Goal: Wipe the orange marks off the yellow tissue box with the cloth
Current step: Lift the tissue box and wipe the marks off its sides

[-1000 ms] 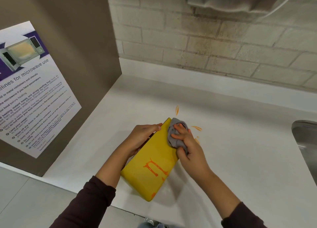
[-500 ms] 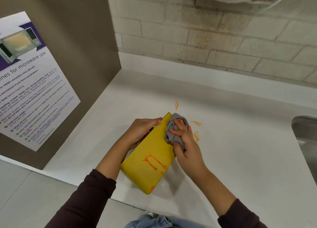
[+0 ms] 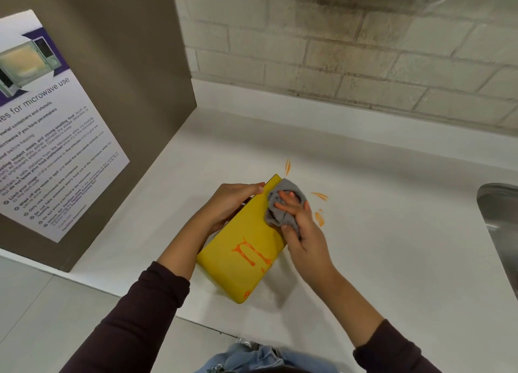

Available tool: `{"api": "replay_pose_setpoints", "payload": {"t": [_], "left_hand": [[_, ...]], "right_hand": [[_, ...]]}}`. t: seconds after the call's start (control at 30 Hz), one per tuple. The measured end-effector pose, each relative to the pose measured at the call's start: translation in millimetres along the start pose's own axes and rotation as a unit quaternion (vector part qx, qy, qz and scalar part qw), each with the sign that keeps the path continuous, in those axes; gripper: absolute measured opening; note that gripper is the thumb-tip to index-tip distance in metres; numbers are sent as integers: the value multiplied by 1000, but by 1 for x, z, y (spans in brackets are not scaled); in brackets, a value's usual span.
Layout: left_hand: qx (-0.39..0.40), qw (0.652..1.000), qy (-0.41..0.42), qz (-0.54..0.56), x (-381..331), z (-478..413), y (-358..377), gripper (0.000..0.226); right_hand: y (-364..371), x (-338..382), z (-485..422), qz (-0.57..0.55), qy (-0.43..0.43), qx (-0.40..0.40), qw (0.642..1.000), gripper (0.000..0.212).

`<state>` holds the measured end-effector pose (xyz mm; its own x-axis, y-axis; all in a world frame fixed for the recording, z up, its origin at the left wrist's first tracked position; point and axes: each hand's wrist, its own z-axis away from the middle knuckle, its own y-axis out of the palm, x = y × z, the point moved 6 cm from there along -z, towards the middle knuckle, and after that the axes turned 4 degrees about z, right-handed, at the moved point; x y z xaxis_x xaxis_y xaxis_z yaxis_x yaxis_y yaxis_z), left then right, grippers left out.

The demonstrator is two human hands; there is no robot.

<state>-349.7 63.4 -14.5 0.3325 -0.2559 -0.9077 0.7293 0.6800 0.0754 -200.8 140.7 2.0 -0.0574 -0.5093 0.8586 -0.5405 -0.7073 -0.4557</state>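
Observation:
The yellow tissue box [image 3: 238, 274] is tilted up on the white counter [image 3: 392, 232] near its front edge. My left hand [image 3: 231, 204] grips the box's far left side. A crumpled grey cloth [image 3: 280, 207] is pressed on the box's upper far face by my right hand [image 3: 301, 227], which is closed on it. Orange marks [image 3: 251, 253] run across the middle of the yellow face, and an orange blob [image 3: 247, 293] sits at the box's near corner.
Orange streaks [image 3: 319, 218] lie on the counter just right of the box and behind it. A brown panel with a microwave-use poster [image 3: 56, 137] stands at the left. A metal sink [image 3: 501, 232] is at the right edge. A brick wall [image 3: 336, 50] rises behind.
The cloth and my right hand have stayed at the box's far end with small rubbing shifts. The camera view has shifted slightly; the box stays held in the same tilt.

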Motion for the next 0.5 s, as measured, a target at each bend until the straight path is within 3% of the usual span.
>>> {"api": "replay_pose_setpoints", "payload": {"t": [0.23, 0.3, 0.43, 0.5], "left_hand": [[0, 1000, 5, 14, -3, 0, 2, 10], [10, 1000, -2, 16, -2, 0, 3, 11], [0, 1000, 10, 21, -2, 0, 8, 22], [2, 999, 22, 27, -4, 0, 10, 20]], "right_hand": [[23, 11, 29, 7, -128, 141, 982, 36], [10, 2, 24, 4, -108, 132, 985, 34], [8, 4, 14, -49, -23, 40, 998, 37], [22, 15, 18, -61, -24, 45, 997, 33]]}}
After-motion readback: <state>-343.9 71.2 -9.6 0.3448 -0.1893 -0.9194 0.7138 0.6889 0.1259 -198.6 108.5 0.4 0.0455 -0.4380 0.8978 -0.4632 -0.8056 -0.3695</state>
